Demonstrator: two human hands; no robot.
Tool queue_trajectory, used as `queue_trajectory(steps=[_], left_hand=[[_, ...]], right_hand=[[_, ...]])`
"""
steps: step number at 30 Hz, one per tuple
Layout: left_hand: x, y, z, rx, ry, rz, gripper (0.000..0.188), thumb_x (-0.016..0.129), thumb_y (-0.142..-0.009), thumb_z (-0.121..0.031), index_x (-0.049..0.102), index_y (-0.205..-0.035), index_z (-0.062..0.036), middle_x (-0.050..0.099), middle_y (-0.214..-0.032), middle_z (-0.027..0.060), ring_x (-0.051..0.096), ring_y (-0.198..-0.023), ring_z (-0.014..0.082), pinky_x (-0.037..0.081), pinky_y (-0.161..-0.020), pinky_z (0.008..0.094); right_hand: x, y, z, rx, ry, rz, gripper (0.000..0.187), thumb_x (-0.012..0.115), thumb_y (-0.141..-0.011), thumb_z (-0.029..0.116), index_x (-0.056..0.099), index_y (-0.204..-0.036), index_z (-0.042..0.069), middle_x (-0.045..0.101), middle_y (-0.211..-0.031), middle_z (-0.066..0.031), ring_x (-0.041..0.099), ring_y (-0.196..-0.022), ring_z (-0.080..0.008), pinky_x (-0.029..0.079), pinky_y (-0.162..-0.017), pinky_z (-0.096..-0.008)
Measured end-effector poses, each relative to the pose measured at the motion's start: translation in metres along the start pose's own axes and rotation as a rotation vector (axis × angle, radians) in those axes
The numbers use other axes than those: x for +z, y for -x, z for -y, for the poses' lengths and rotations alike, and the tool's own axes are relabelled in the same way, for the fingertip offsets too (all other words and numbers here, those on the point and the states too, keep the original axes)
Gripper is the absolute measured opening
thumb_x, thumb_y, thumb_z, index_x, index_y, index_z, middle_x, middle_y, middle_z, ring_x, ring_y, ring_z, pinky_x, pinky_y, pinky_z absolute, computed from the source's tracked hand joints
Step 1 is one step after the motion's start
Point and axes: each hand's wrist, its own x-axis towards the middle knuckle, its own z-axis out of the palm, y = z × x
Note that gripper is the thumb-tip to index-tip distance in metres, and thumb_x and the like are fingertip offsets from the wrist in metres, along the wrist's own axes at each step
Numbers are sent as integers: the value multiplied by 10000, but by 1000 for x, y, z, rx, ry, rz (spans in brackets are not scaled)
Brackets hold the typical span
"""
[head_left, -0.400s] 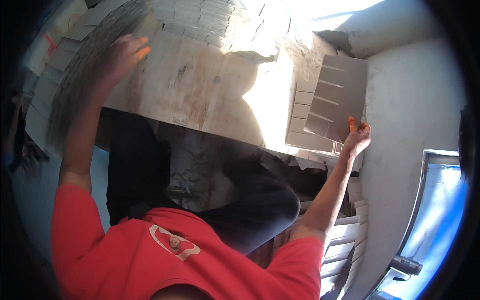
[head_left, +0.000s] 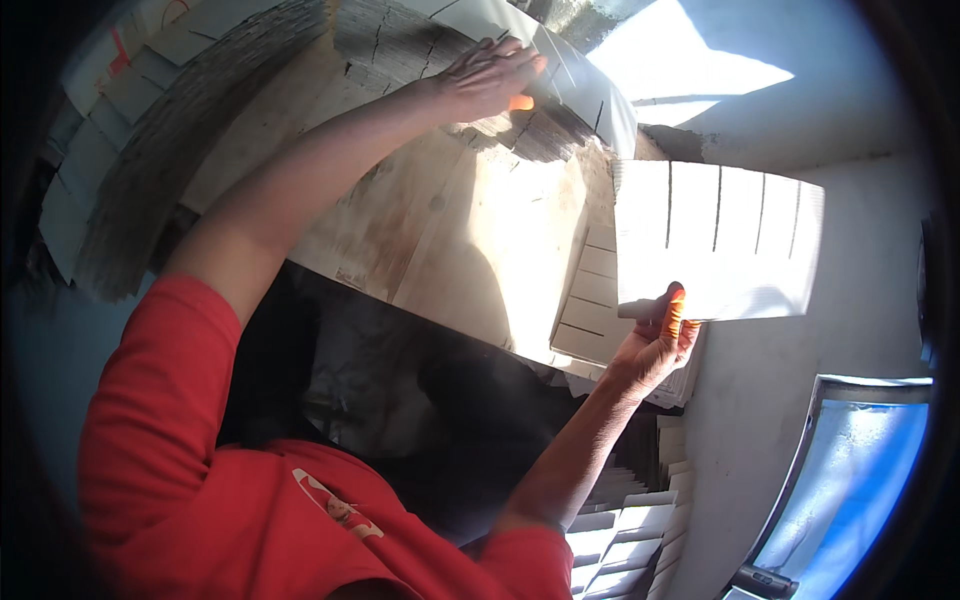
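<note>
In my right hand (head_left: 660, 345) is a slotted cardboard sheet (head_left: 735, 275), pinched at its lower left edge between thumb and fingers. Bright sun falls on the sheet, and several narrow slits run down from its far edge. My left hand (head_left: 488, 82) is stretched across the table, over the near edge of a stack of slotted cardboard sheets (head_left: 395, 48). Its fingers are extended with nothing seen in them; whether they touch the stack I cannot tell. Orange covers show on fingertips of both hands.
Beneath the arms is a wooden tabletop (head_left: 400, 225). A smaller pile of slotted sheets (head_left: 590, 315) lies at its right end, beside a pale wall (head_left: 770, 350). More stacked sheets (head_left: 625, 530) stand low at the right, and another long stack (head_left: 170, 130) lines the left.
My left hand has swung rightward from the table's left side to the far stack. My right hand has turned the held sheet, which now lies in sunlight with its slits pointing away.
</note>
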Motion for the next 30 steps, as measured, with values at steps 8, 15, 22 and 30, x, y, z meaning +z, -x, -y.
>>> queue_trajectory(steps=[8, 15, 22, 30], left_hand=[[56, -47, -14, 298, -296, 55, 374, 620, -817, -149, 544, -1124, 50, 588, -996, 102, 521, -1027, 220, 426, -897, 401], [58, -51, -14, 339, -374, -17, 106, 576, -729, -62, 499, -793, -28, 552, -717, 72, 550, -853, 197, 510, -632, 311], [35, -49, -12, 281, -44, -3, 110, 554, -798, -99, 548, -867, -14, 590, -878, 69, 559, -901, 216, 523, -747, 314], [8, -30, -45, 548, -523, 79, 206, 579, -758, -123, 634, -927, -19, 567, -1144, 110, 528, -1047, 209, 537, -782, 301]], right_hand=[[29, -8, -11, -75, 366, 33, 112, 710, -841, 131, 649, -758, 89, 511, -543, 48, 294, -418, -16, 198, -397, -200], [36, -7, -14, 4, 279, -5, 88, 691, -853, 109, 655, -826, 34, 567, -586, 6, 311, -374, -10, 192, -334, -186], [41, 5, -21, 26, 306, -4, 147, 730, -833, 129, 647, -795, 14, 613, -614, -28, 338, -327, -17, 194, -283, -189], [47, 13, -18, -40, 328, 24, 149, 723, -841, 137, 643, -814, 13, 624, -625, -34, 390, -326, -29, 237, -288, -185]])
